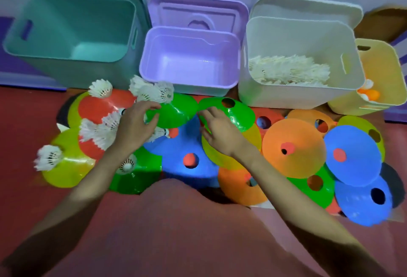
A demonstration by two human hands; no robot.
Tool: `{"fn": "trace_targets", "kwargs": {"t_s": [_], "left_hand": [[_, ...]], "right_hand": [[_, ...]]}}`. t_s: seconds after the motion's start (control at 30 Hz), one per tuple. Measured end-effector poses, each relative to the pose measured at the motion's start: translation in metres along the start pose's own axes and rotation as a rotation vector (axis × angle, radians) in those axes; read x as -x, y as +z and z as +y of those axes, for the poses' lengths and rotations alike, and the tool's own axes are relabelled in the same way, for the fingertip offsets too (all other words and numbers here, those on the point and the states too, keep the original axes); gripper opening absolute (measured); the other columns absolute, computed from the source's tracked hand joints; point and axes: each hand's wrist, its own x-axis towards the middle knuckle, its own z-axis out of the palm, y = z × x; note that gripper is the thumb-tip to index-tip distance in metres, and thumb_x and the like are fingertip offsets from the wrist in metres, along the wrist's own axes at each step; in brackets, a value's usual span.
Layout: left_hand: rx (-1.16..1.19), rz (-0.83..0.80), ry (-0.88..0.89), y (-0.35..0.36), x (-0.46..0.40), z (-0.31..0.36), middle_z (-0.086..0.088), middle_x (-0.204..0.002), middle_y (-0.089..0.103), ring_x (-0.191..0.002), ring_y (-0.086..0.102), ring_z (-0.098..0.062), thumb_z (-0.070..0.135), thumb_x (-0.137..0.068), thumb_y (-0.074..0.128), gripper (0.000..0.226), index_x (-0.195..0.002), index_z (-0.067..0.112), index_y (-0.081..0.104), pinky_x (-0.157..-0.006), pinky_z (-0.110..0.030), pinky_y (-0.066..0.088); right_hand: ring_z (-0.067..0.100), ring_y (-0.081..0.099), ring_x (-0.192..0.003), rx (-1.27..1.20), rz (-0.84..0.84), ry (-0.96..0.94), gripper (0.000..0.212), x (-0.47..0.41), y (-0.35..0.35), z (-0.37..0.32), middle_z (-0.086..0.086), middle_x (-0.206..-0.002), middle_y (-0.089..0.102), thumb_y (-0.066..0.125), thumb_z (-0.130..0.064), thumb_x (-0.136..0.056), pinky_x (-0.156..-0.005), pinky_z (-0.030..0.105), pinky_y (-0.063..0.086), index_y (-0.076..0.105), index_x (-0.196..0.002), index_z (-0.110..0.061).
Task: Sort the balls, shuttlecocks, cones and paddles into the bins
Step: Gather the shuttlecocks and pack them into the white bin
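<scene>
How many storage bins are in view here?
4, in a row along the wall: teal bin far left, purple bin beside it, white bin holding shuttlecocks, then yellow bin at the right edge, partly cut off.
</scene>
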Motion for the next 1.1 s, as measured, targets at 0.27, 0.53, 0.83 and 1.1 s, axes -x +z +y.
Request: {"fn": "trace_targets", "kwargs": {"t_s": [0.27, 0.53, 0.83, 1.1], "left_hand": [[-0.175, -0.166, -0.019, -0.028, 0.013, -0.066, -0.009, -0.122, 0.061, -0.115, 0.05, -0.03, 0.005, -0.076, 0.072, 0.05, -0.124, 0.013, 0.057, -0.095, -0.039, 0.039], [-0.262, -0.319, 0.011, -0.028, -0.009, -0.096, -0.013, -0.131, 0.056, -0.124, 0.046, -0.031, 0.003, -0.073, 0.077, 0.066, -0.133, 0.009, 0.05, -0.104, -0.041, 0.035], [-0.331, -0.412, 0.051, -0.024, -0.025, -0.095, -0.016, -0.119, 0.061, -0.114, 0.049, -0.032, -0.011, -0.075, 0.06, 0.057, -0.127, 0.008, 0.055, -0.096, -0.041, 0.04], [0.037, -0.278, 0.067, -0.034, -0.014, -0.091, -0.008, -0.117, 0.064, -0.109, 0.057, -0.026, 0.002, -0.07, 0.077, 0.055, -0.122, 0.011, 0.061, -0.091, -0.04, 0.047]], "right_hand": [[0.039, 0.051, -0.097, -0.004, -0.222, -0.077, 0.044, -0.019, 0.059, -0.061, 0.022, -0.109, 0.05, 0.049, -0.006, -0.082, -0.086, 0.047, 0.046, 0.051, -0.125, -0.004], [0.037, 0.045, -0.111, 0.207, -0.343, -0.071, 0.063, -0.049, 0.091, -0.093, 0.023, -0.131, 0.037, 0.049, 0.001, -0.084, -0.09, 0.041, 0.041, 0.034, -0.144, -0.014], [0.036, 0.054, -0.101, 0.183, -0.214, -0.016, 0.041, -0.045, 0.092, -0.074, 0.016, -0.114, 0.052, 0.045, 0.013, -0.075, -0.077, 0.042, 0.044, 0.053, -0.113, 0.001], [0.009, 0.05, -0.069, -0.281, 0.511, 0.048, 0.007, -0.016, 0.048, -0.077, 0.007, -0.084, 0.058, 0.06, -0.01, -0.091, -0.068, 0.014, 0.042, 0.064, -0.089, -0.004]]}}
